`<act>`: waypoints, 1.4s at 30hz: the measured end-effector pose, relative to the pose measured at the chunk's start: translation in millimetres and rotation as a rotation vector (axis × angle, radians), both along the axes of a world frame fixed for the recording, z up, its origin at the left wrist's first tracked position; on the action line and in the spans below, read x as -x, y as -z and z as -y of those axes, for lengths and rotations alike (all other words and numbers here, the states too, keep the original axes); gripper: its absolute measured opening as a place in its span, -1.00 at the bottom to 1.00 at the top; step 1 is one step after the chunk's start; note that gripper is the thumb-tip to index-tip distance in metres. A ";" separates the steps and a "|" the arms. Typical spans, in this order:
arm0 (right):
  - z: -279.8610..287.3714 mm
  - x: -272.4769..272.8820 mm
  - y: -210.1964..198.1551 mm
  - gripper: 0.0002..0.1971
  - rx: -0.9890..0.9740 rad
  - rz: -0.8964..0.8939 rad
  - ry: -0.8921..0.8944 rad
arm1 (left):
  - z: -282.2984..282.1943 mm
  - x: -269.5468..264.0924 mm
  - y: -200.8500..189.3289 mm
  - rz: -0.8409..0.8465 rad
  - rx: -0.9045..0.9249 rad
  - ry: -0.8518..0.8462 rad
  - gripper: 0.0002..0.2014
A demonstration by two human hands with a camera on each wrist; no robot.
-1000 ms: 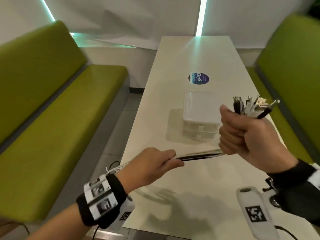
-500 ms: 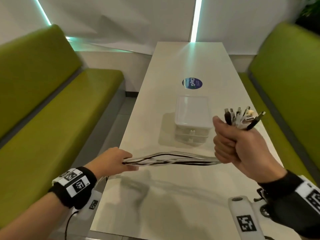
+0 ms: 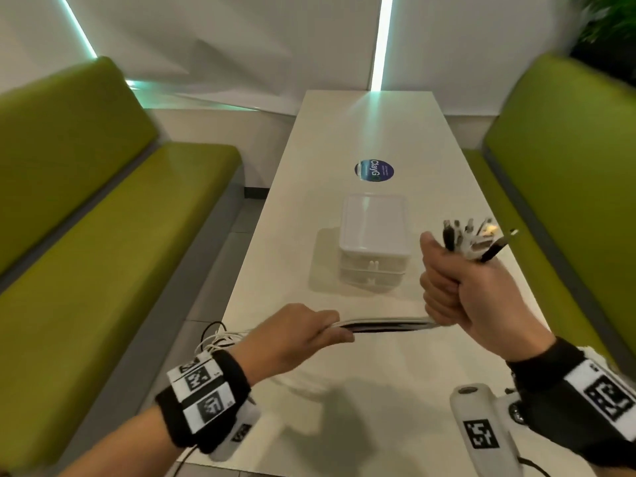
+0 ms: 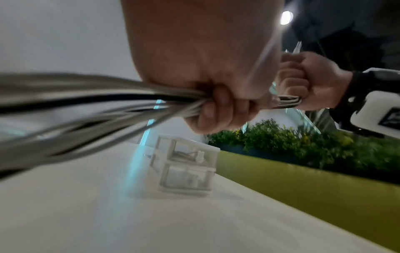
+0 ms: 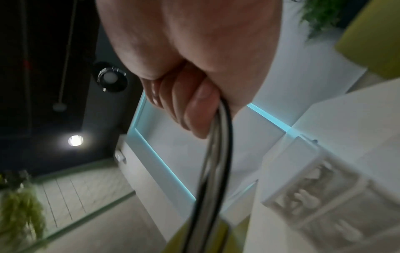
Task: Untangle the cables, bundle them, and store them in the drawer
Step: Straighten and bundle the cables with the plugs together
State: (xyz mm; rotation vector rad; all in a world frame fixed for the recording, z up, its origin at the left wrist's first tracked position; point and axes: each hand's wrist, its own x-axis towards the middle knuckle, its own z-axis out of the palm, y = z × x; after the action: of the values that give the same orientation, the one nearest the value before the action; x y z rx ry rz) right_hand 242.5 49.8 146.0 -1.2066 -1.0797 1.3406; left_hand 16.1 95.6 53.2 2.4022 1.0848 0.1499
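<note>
A round blue sticker [image 3: 374, 171] on the table [image 3: 344, 132], beyond the right hand [image 3: 461, 290], reads "ClayG"; its smaller print is illegible

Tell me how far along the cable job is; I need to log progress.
Done: the cables run side by side, plug ends gathered in the right hand. In hand: the left hand grips the strands, held straight between both hands; loose loops trail behind it. Left: no tie or coil shows, and both drawers of the drawer box look closed, so bundling and storing remain.
</note>
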 end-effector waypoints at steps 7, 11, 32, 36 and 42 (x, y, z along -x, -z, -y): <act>13.7 16.4 20.8 -0.53 -0.028 0.592 -0.096 | 8.8 16.6 -28.6 0.169 -0.135 0.113 -0.57; 13.5 28.1 20.4 -0.67 -0.093 0.585 -0.173 | 13.1 7.1 -34.0 0.156 -0.239 0.149 -0.52; 13.9 37.8 31.2 -0.47 0.179 0.417 -0.460 | -0.8 -7.1 -54.1 0.034 -0.137 0.139 -0.70; 11.7 36.3 27.2 -0.44 0.105 0.567 -0.485 | -4.5 -6.1 -56.7 -0.023 -0.047 0.111 -0.67; 10.3 29.5 27.8 -0.43 0.152 0.480 -0.612 | -9.8 -11.8 -67.5 -0.187 0.001 0.149 -0.62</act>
State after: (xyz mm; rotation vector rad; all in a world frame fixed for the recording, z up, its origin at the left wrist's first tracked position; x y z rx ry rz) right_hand 212.9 39.4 118.2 -1.4149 -1.8215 1.6502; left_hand 27.9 105.5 120.8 2.5241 0.9784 -0.1284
